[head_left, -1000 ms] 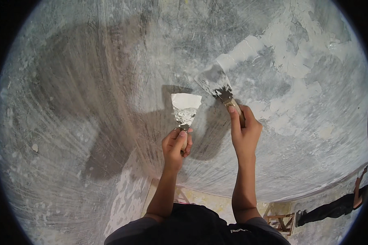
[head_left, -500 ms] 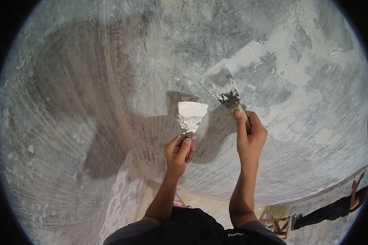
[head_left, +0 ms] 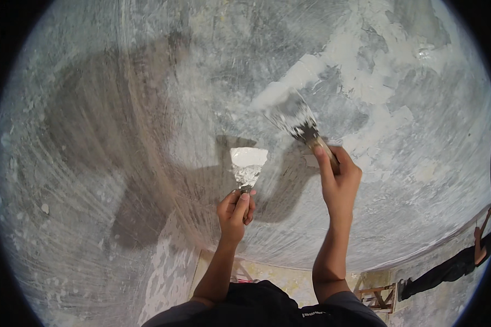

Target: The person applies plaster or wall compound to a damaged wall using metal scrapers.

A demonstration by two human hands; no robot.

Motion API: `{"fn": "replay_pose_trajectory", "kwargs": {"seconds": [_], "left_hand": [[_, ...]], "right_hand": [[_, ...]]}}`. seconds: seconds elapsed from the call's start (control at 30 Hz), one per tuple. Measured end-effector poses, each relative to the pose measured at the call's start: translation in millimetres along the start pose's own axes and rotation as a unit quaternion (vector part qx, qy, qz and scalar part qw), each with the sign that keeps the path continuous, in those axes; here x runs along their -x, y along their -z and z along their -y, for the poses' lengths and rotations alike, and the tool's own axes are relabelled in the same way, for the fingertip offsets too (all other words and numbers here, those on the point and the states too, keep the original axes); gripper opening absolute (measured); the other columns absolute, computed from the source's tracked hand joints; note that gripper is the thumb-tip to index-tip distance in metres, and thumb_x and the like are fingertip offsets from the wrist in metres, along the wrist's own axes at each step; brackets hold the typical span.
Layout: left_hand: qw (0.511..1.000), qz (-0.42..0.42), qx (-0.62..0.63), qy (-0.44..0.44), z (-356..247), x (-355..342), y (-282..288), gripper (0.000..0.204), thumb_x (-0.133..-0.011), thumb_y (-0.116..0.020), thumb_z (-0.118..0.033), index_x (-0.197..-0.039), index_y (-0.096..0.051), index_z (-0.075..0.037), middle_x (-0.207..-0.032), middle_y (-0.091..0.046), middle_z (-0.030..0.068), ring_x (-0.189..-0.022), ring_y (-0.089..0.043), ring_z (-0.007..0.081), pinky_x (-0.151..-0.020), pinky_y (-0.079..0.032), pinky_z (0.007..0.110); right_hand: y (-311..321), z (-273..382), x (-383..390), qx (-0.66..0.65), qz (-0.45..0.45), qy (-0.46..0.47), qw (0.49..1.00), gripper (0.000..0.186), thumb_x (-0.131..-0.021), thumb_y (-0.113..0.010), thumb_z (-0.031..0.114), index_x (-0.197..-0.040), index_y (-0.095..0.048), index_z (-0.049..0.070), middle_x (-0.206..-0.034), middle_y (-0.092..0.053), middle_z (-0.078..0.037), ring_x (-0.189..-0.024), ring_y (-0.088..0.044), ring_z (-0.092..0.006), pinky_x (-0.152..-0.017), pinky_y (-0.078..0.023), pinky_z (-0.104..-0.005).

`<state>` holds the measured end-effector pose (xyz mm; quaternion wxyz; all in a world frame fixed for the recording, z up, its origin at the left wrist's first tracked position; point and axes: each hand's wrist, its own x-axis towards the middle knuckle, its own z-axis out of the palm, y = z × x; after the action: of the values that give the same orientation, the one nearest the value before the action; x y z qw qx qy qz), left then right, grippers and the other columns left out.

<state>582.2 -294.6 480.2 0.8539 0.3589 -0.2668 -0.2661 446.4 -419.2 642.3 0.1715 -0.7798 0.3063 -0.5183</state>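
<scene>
My right hand point(head_left: 339, 177) grips the handle of a wide putty knife point(head_left: 297, 117). Its blade, smeared with white and dark residue, lies against the grey plastered surface point(head_left: 223, 71), at the lower end of a fresh white putty strip point(head_left: 289, 82). Lower and to the left, my left hand point(head_left: 234, 212) is closed round the short handle of a smaller putty knife point(head_left: 249, 163). That one points upward, with a thick layer of white putty across the top of its blade. It appears held apart from the surface, where shadows of my arms and tools fall.
White putty patches point(head_left: 365, 71) spread over the upper right of the surface. A corner line point(head_left: 139, 103) runs down the left side. At the lower right a person in dark clothes point(head_left: 447, 272) stands by a wooden stand point(head_left: 379, 298), one arm raised.
The white strip now reaches further down and left past the right-hand knife's blade. My left hand with the smaller knife has shifted slightly down and left in view; the whole view has shifted a little.
</scene>
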Motion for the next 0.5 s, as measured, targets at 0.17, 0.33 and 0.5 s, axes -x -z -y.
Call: {"fn": "replay_pose_trajectory", "kwargs": {"seconds": [0.17,0.33,0.5], "left_hand": [[0.999,-0.029,-0.018,0.012,-6.6,7.3,2.6,0.022,-0.102,-0.057,-0.018,-0.104,-0.066,0.002,-0.070,-0.058,0.0034,-0.051,-0.045,0.0065,-0.043,-0.033,0.023],[1.000,-0.021,0.004,0.003,-6.5,7.4,-4.8,0.023,-0.103,-0.058,-0.019,-0.106,-0.067,0.003,-0.071,-0.060,0.0032,-0.050,-0.044,0.0049,-0.043,-0.034,0.022],[1.000,-0.027,-0.008,-0.001,-16.1,10.7,-2.4,0.024,-0.103,-0.058,-0.019,-0.104,-0.066,0.003,-0.071,-0.060,0.0032,-0.050,-0.044,0.0052,-0.043,-0.034,0.022]], "right_hand": [[33.1,-2.1,17.0,-0.005,-0.018,-0.051,0.999,0.028,-0.094,-0.075,0.027,-0.094,-0.073,-0.001,-0.056,-0.051,0.001,-0.055,-0.042,-0.0026,-0.048,-0.033,-0.0238],[6.9,20.7,-16.5,-0.069,-0.049,0.053,0.995,0.029,-0.093,-0.076,0.027,-0.093,-0.073,-0.001,-0.055,-0.051,0.000,-0.053,-0.042,-0.0033,-0.048,-0.034,-0.0240],[35.7,1.0,-5.7,-0.042,-0.011,-0.044,0.998,0.032,-0.093,-0.076,0.028,-0.093,-0.072,-0.003,-0.058,-0.052,0.001,-0.054,-0.042,-0.0032,-0.048,-0.032,-0.0233]]}}
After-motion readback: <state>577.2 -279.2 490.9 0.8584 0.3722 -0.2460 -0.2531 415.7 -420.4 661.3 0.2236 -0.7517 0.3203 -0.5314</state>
